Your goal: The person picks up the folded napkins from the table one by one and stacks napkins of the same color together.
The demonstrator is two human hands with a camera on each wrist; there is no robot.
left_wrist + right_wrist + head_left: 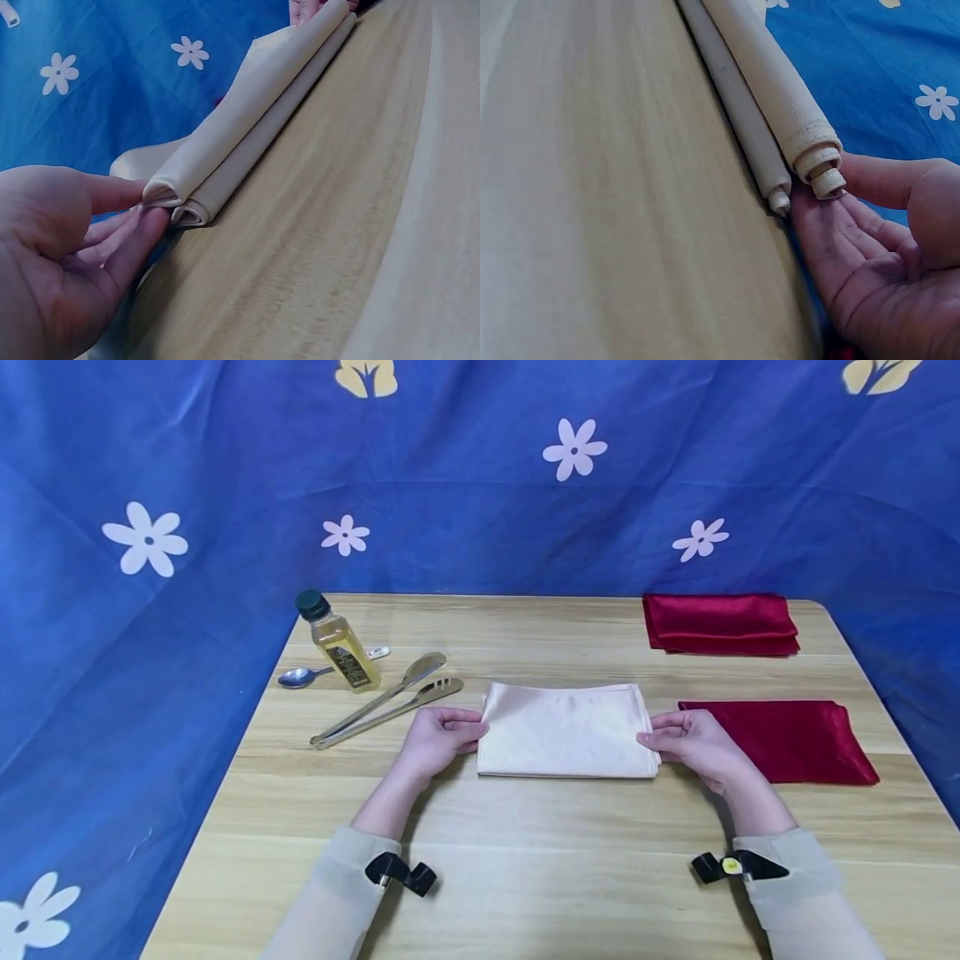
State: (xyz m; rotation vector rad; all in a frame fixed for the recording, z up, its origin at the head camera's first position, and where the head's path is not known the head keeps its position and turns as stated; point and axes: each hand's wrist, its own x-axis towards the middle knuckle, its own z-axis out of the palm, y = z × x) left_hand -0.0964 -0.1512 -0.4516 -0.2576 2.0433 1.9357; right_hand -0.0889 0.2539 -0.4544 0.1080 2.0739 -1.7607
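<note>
The folded cream cloth (pixel 566 731) lies on the wooden table (pixel 555 877) in front of the person, and I take it as the centre of my dial, with twelve pointing away from them. At nine o'clock the left hand (pixel 442 739) pinches one short end, thumb above and fingers beneath; at three the right hand (pixel 693 742) holds the other end just as narrowly. Beyond that hand, also at three, lies a folded red cloth (pixel 787 743), and tongs (pixel 412 675) rest towards ten. From the wrists I can see two thick folds along the near edge, one above the other. On the right the inner layers poke out past the outer one — worth tucking level, I'd say. To do this well, both hands should pull evenly and stay at one height — a lopsided tug would likely skew the folds.
</note>
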